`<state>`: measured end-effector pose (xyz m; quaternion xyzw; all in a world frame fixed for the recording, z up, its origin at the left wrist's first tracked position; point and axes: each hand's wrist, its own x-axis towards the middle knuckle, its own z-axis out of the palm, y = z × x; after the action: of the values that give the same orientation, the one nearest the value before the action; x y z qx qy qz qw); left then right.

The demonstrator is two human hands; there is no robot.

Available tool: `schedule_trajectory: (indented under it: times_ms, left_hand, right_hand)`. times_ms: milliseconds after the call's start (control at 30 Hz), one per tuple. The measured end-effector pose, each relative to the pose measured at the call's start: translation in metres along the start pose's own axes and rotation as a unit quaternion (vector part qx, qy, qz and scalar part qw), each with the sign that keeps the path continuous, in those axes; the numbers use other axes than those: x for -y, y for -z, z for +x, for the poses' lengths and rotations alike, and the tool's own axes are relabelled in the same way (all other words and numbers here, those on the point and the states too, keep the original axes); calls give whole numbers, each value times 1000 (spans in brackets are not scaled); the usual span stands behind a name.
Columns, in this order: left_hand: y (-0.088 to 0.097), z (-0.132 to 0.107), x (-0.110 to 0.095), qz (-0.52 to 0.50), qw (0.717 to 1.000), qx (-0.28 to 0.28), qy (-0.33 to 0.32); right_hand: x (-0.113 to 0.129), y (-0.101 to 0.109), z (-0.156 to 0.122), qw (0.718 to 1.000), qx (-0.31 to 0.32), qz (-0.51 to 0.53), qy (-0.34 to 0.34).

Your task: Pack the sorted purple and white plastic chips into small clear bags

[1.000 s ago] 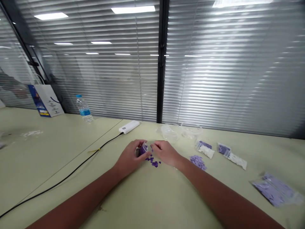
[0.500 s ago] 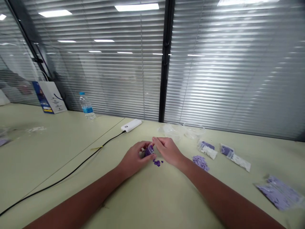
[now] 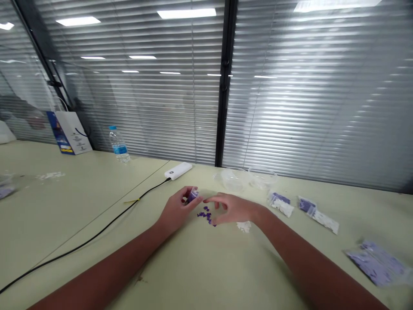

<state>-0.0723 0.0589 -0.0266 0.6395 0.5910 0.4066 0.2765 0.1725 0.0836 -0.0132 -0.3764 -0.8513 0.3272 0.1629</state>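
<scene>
Toward ten o'clock from the loose purple pieces (image 3: 208, 215), water bottle (image 3: 119, 148): stood on the table (image 3: 222, 271), well apart from both hands.
Left hand (image 3: 176, 212): fingers wrapped round the small purple container (image 3: 192, 196), which sat tilted at eleven o'clock, just beside the pieces.
Purple pieces: lay scattered between the hands; the step in hand looked like picking them up for the container.
Right hand (image 3: 235, 207): fingers spread wide, nothing visible between them, index pointing toward nine o'clock, thumb tip over the nearest pieces; contact could not be told. The next move seemed to call for narrowing these fingers on a piece, with the container held steady.
White pieces (image 3: 244, 226): lay between three and four o'clock, near the right wrist.
Flat bag (image 3: 376, 263): lay toward four o'clock, purple pieces inside.
</scene>
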Motion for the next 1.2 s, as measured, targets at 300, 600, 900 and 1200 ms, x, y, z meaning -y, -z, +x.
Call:
schedule_trajectory:
  times_ms: [300, 600, 900, 1200]
  left_hand:
    - [-1, -2, -1, -4, 1000, 13, 1]
    - [-1, -3, -1, -1, 999, 29, -13]
    - [-2, -5, -5, 4, 998, 57, -16]
    - [2, -12, -19, -15, 993, 108, -47]
  right_hand:
    - [-19, -27, 17, 998, -61, -2, 29]
    - [-17, -40, 23, 989, -122, 6, 87]
    - [-7, -36, 29, 966, -202, 158, 18]
    - [18, -34, 24, 951, -210, 221, 44]
